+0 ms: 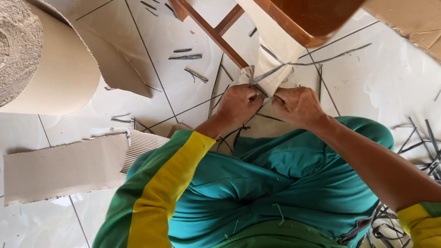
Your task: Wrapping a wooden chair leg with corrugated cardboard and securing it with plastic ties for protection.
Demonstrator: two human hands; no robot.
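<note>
My left hand (pixel 238 103) and my right hand (pixel 297 105) are close together above my knees, both gripping a long grey strap (pixel 317 60) that is wound around a pale cardboard-wrapped leg (pixel 275 76) of a wooden piece of furniture. The strap's free end runs up and to the right across the white tiled floor. My fingers are curled tight on the strap where it crosses the cardboard. I sit in teal trousers (pixel 285 183) and green and yellow sleeves.
A big roll of corrugated cardboard (pixel 41 59) lies at the left, with a torn cardboard sheet (pixel 64 167) below it. A wooden chair frame (pixel 216 32) and seat (pixel 312 16) stand ahead. Cut grey strap pieces (pixel 415 147) litter the tiles.
</note>
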